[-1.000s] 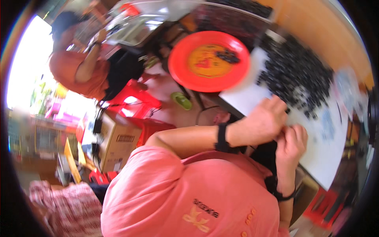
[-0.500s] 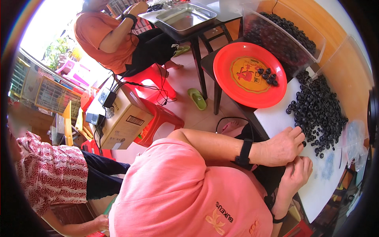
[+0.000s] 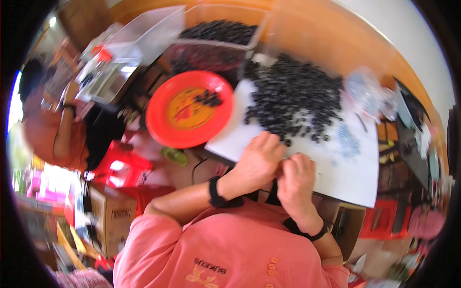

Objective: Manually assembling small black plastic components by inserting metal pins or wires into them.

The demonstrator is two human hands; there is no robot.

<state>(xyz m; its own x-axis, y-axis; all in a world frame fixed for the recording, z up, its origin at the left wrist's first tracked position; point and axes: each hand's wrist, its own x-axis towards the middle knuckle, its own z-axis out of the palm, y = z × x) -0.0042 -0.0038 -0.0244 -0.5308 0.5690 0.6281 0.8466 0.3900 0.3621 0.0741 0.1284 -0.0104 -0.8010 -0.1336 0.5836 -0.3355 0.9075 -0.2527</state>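
My left hand (image 3: 257,161) and my right hand (image 3: 296,185) meet at the near edge of a white tabletop (image 3: 357,177). Fingers on both are bent and pinched together; what they hold, if anything, is hidden and blurred. Just beyond the fingertips spreads a heap of small round black parts (image 3: 297,93), some with holes through them. Tiny pale blue bits (image 3: 348,141) are scattered right of the heap. To the left, a round red plate (image 3: 158,113) carries a small cluster of the same black parts.
Behind the plate stands a see-through bin (image 3: 216,45) full of black pieces. A crumpled plastic bag (image 3: 365,93) lies at the table's back right. Another person in orange (image 3: 48,137) sits far left. Red stools (image 3: 122,163) and a cardboard box (image 3: 113,218) are on the left.
The view has swung right, so the table now sits more centrally and the picture is blurred. My hands stay close together at the table edge, fingers still pinched.
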